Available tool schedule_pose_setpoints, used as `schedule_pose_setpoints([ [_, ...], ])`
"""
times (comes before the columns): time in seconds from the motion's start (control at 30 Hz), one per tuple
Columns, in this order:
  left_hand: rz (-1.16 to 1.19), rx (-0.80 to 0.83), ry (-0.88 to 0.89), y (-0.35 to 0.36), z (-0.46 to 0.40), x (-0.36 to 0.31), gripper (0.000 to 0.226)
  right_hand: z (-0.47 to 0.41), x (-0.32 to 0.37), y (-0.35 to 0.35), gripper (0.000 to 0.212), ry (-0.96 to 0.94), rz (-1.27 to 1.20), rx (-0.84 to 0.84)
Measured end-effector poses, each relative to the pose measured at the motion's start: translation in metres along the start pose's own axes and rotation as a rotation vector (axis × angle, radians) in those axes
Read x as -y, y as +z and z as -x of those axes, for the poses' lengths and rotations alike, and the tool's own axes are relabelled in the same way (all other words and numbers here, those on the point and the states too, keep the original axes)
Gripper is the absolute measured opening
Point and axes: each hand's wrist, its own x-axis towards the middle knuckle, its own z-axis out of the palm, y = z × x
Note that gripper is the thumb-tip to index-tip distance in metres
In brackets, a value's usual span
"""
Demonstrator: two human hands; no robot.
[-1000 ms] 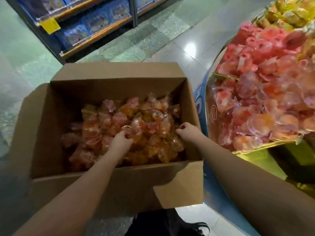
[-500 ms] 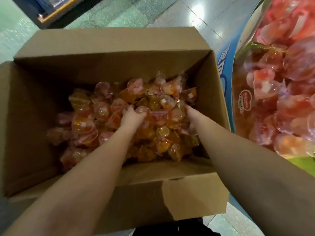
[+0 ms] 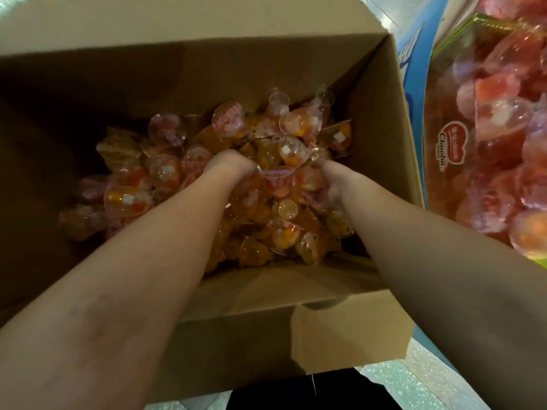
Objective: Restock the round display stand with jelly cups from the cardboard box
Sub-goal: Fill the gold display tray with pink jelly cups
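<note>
Both mitts buried in the cups (image 3: pixel 284 161) inside the box (image 3: pixel 381 161): left hand (image 3: pixel 229 165) and right hand (image 3: pixel 331 180) curl around a heap. They're light, slick little tubs, so I'd scoop underneath. Stand (image 3: pixel 414 93) sits right of the box.

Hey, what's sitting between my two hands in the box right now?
In the head view, jelly cups fill the gap between the left hand and the right hand, both dug into the pile inside the cardboard box.
</note>
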Motion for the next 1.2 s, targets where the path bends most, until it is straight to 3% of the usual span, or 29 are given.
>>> schedule_pose_setpoints([
  [0.13, 0.099, -0.087, -0.017, -0.014, 0.019, 0.011, 0.036, 0.021, -0.007, -0.011, 0.035, -0.051, 0.129, -0.020],
  [0.23, 0.353, -0.137, 0.010, -0.026, 0.054, 0.023, 0.065, 0.037, -0.019, -0.021, 0.055, -0.244, 0.232, -0.055],
  [0.3, 0.561, -0.116, 0.060, -0.028, 0.090, 0.030, 0.071, 0.057, -0.030, -0.030, 0.065, -0.345, 0.215, -0.029],
  [0.4, 0.893, 0.033, 0.085, -0.026, 0.147, 0.039, 0.068, 0.101, -0.050, -0.046, 0.074, -0.470, 0.184, 0.025],
  [0.53, 1.189, 0.233, 0.223, -0.014, 0.220, 0.033, 0.046, 0.170, -0.085, -0.081, 0.088, -0.602, 0.031, 0.242],
  [0.6, 1.270, 0.346, 0.342, -0.008, 0.254, 0.026, 0.061, 0.203, -0.103, -0.104, 0.097, -0.698, -0.016, 0.337],
  [0.67, 1.212, 0.436, 0.483, -0.004, 0.284, 0.015, 0.078, 0.233, -0.121, -0.126, 0.084, -0.835, -0.041, 0.383],
  [0.73, 1.028, 0.431, 0.611, 0.000, 0.311, -0.002, 0.072, 0.259, -0.135, -0.148, 0.072, -0.959, -0.041, 0.345],
  [0.87, 0.753, 0.485, 0.830, 0.019, 0.352, -0.041, 0.069, 0.298, -0.159, -0.196, 0.068, -1.106, -0.077, 0.217],
  [1.07, 0.620, 0.536, 0.965, 0.084, 0.403, -0.099, 0.071, 0.330, -0.216, -0.273, 0.077, -1.174, -0.158, 0.003],
  [1.2, 0.507, 0.596, 1.014, 0.151, 0.441, -0.129, 0.082, 0.340, -0.266, -0.338, 0.059, -1.212, -0.247, -0.135],
])
